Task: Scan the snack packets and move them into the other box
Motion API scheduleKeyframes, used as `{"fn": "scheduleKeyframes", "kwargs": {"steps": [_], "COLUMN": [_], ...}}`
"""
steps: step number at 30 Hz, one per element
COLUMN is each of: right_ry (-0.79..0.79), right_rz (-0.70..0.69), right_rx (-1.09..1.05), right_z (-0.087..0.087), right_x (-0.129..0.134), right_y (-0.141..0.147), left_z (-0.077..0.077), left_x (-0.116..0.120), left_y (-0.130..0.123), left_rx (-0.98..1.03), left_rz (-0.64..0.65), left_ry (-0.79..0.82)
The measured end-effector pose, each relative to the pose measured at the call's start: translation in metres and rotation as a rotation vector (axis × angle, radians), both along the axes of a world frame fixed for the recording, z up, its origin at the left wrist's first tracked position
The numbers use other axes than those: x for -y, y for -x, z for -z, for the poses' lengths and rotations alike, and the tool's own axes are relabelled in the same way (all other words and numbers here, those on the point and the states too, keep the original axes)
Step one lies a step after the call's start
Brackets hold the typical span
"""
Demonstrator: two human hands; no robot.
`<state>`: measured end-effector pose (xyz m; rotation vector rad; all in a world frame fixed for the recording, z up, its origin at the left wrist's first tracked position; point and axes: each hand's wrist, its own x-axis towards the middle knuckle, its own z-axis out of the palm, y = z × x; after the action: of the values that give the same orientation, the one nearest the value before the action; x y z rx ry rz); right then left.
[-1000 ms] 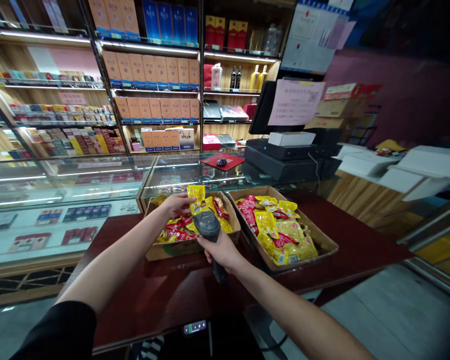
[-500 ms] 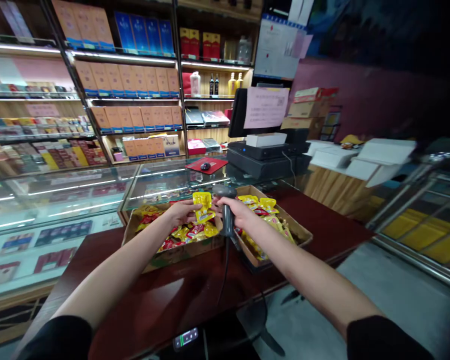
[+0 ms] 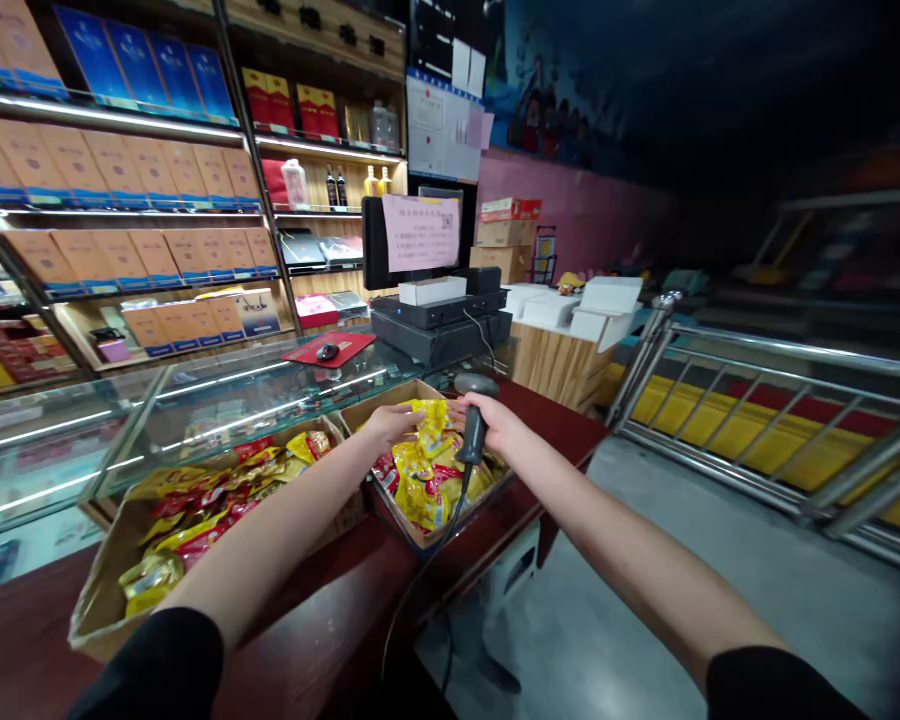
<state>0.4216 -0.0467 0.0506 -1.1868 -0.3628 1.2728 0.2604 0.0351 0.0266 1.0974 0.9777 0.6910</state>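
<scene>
My left hand pinches a small yellow snack packet by its left side, above the right-hand cardboard box. Wrapped around the handle of a dark grey barcode scanner is my right hand, just right of the packet. The scanner's head points left over the packet, and its cable hangs toward me. Yellow and red snack packets fill the right box. Under my left forearm stands another cardboard box of similar packets, partly hidden by the arm.
Both boxes stand on a dark red counter. Behind them are a glass display case, a mouse on a red mat and a monitor with a paper sheet. A metal railing runs at right; boxed goods line shelves at left.
My view has turned to the right. Both hands, with packet and scanner, have shifted from between the two boxes to over the right one.
</scene>
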Motion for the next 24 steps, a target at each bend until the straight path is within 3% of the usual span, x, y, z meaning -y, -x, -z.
{"fn": "scheduleKeyframes", "kwargs": {"steps": [4, 8, 16, 24], "right_ry": [0.006, 0.002, -0.053, 0.087], "right_rz": [0.050, 0.029, -0.232, -0.543], "right_rx": [0.007, -0.009, -0.029, 0.003], "right_z": [0.000, -0.002, -0.007, 0.018], "right_x": [0.003, -0.005, -0.041, -0.084], "right_y": [-0.011, 0.008, 0.107, 0.218], "left_z": [0.001, -0.002, -0.003, 0.017], "left_x": [-0.001, -0.009, -0.030, -0.017], "left_y": [0.000, 0.033, 0.160, 0.278], "left_rx": [-0.038, -0.029, -0.029, -0.050], "left_rz": [-0.009, -0.024, -0.225, -0.406], "left_ry": [-0.020, -0.010, -0.028, 0.039]}}
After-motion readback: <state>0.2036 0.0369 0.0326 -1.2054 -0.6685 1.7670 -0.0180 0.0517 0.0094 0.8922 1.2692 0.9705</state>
